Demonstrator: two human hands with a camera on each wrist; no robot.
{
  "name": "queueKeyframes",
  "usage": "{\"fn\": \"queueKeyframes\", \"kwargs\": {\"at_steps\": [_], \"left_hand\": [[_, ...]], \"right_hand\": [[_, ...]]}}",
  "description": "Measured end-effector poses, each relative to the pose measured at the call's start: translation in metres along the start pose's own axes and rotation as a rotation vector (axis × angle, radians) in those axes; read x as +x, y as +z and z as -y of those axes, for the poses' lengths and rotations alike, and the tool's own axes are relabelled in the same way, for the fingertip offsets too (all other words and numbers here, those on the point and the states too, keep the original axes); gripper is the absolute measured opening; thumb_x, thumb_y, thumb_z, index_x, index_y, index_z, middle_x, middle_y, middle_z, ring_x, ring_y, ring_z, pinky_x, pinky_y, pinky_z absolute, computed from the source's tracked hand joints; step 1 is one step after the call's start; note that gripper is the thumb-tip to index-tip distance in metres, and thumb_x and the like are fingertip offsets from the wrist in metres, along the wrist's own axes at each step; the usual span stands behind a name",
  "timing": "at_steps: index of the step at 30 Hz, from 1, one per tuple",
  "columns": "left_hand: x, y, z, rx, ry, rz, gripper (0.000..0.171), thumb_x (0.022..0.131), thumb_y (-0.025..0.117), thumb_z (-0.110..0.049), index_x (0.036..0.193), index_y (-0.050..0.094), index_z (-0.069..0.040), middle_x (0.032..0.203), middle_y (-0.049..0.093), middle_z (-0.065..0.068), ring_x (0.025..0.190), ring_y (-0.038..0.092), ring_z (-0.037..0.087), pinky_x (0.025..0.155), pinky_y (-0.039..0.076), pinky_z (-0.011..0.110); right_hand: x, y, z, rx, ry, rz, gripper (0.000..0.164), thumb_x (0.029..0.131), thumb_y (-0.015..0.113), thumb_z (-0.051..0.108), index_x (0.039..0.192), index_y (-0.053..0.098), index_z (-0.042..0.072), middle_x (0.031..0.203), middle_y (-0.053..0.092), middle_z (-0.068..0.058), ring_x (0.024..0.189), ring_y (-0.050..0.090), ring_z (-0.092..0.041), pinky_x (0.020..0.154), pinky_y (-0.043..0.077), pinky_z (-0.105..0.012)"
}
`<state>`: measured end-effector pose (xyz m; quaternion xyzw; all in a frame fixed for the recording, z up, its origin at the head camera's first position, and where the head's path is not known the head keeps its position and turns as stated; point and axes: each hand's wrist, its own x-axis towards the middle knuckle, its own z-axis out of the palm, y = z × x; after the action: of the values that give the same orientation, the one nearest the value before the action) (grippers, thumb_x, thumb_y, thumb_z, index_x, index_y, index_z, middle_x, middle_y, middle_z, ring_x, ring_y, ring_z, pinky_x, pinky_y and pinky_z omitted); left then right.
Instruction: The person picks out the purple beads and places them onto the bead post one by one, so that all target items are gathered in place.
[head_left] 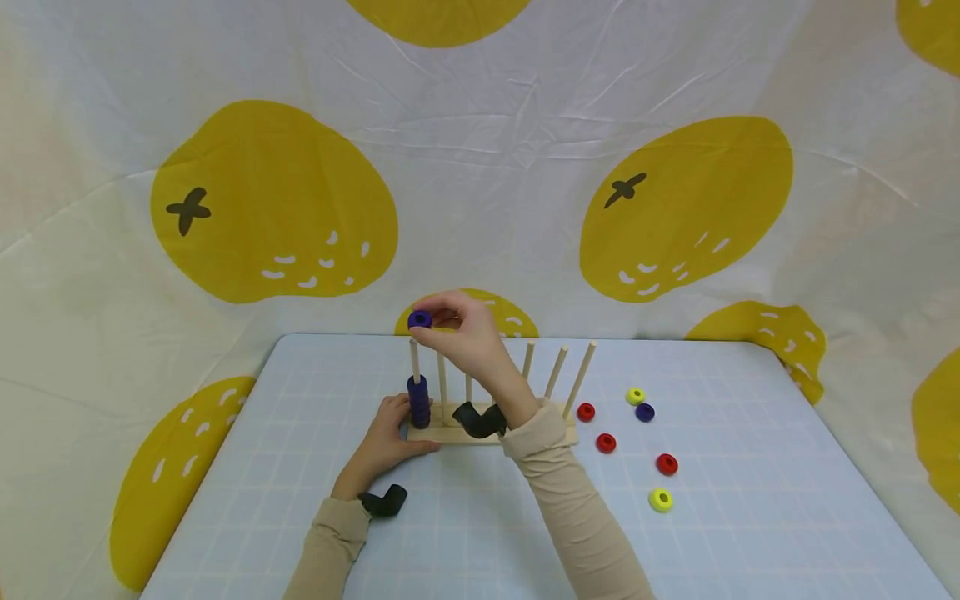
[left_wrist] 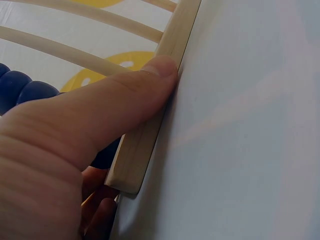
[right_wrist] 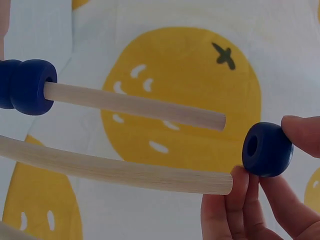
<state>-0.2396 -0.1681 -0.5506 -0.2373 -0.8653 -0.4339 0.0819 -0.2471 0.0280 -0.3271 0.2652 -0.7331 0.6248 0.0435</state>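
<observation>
My right hand [head_left: 471, 337] pinches a blue bead [head_left: 420, 322] between thumb and fingers, just above the top of the leftmost peg [head_left: 416, 362]. In the right wrist view the bead [right_wrist: 275, 152] is apart from the peg's tip, its hole turned toward the peg. Lower on that peg sits a stack of blue beads [head_left: 418, 403]. At the left end of the wooden peg stand, my left hand [head_left: 387, 437] grips the base [head_left: 453, 435]. The left wrist view shows the thumb [left_wrist: 120, 95] along the base's front edge and other fingers behind it.
More wooden pegs [head_left: 557, 372] stand bare to the right, some partly hidden by the right arm. Right of the stand lie several loose beads, including a red bead [head_left: 606, 443], a yellow bead [head_left: 661, 500] and a blue bead [head_left: 644, 412]. A patterned cloth hangs behind the table [head_left: 757, 533].
</observation>
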Motion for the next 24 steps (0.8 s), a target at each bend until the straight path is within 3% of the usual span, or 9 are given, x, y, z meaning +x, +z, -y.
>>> {"fn": "queueKeyframes", "kwargs": {"at_steps": [17, 24], "left_hand": [[-0.0013, 0.0002, -0.0008, -0.007, -0.009, -0.01, 0.071, 0.068, 0.091, -0.036, 0.127, 0.066, -0.004, 0.129, 0.06, 0.007, 0.119, 0.045, 0.027, 0.102, 0.036, 0.051], [-0.0014, -0.0002, -0.002, -0.006, -0.017, -0.009, 0.071, 0.068, 0.092, -0.036, 0.127, 0.066, -0.007, 0.128, 0.06, 0.006, 0.118, 0.045, 0.025, 0.101, 0.037, 0.051]], "right_hand": [[-0.001, 0.0034, 0.0021, -0.202, 0.036, 0.068, 0.026, 0.085, 0.077, 0.007, 0.111, 0.073, 0.003, 0.107, 0.069, -0.006, 0.098, 0.066, -0.017, 0.091, 0.052, -0.033], [-0.0009, 0.0008, 0.0009, -0.256, 0.042, 0.096, 0.027, 0.084, 0.078, 0.009, 0.11, 0.073, 0.002, 0.105, 0.07, -0.007, 0.1, 0.066, -0.023, 0.09, 0.051, -0.036]]}}
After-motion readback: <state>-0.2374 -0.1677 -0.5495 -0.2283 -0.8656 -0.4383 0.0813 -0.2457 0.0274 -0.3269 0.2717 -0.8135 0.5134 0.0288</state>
